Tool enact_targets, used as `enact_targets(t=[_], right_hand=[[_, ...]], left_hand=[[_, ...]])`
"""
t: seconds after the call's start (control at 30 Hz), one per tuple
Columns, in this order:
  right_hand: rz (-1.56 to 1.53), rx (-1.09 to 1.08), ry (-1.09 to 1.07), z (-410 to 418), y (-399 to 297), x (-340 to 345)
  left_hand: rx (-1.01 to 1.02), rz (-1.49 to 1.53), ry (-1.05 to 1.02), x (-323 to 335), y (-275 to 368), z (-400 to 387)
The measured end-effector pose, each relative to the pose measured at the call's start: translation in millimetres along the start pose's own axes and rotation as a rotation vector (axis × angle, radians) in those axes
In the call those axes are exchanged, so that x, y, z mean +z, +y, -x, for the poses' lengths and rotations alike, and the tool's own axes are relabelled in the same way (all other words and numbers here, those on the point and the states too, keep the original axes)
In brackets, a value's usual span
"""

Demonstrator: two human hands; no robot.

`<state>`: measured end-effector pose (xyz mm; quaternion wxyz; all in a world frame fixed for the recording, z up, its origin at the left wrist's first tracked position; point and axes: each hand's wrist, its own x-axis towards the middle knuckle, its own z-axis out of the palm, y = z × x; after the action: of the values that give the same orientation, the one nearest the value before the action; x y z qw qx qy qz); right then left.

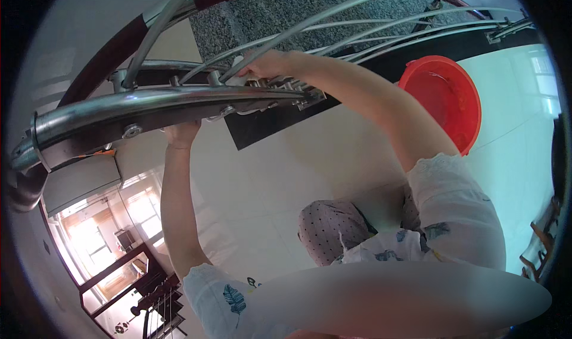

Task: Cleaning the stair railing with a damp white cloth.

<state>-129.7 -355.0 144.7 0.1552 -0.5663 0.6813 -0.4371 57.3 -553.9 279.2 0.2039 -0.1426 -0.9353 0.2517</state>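
Observation:
A polished stainless steel post (178, 100) of a stair railing stretches across the upper left. Behind it, among the slanting metal rods (313, 21), my right hand (267, 64) is closed on a white cloth (237, 80), only bits of which show. More white material peeks out along the near side of the post. My left hand (182, 133) reaches up against the post from the other side; its fingers are hidden there, so its grip does not show.
A red plastic bucket (477, 106) with water stands on the pale tiled floor (277, 169) to the right. Speckled stone steps (250, 17) with a black border (250, 131) lie beyond the rods. A dark red handrail (107, 57) curves at upper left.

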Motion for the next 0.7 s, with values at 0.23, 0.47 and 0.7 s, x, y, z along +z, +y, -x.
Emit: enact_targets(t=[0.23, 0.47, 0.7], right_hand=[[-0.018, 0.670, -0.312, 34.7, 51.6, -45.4], [-0.118, 0.117, -0.090, 54.2, 8.5, -54.8], [-0.203, -0.107, -0.518, -21.5, -41.2, -26.9]], left_hand=[[0.013, 0.001, -0.066, 4.0, -2.4, -3.3], [0.030, -0.071, 0.047, -0.8, -8.9, 15.4], [-0.017, 0.010, 0.034, 6.0, -3.7, 5.4]])
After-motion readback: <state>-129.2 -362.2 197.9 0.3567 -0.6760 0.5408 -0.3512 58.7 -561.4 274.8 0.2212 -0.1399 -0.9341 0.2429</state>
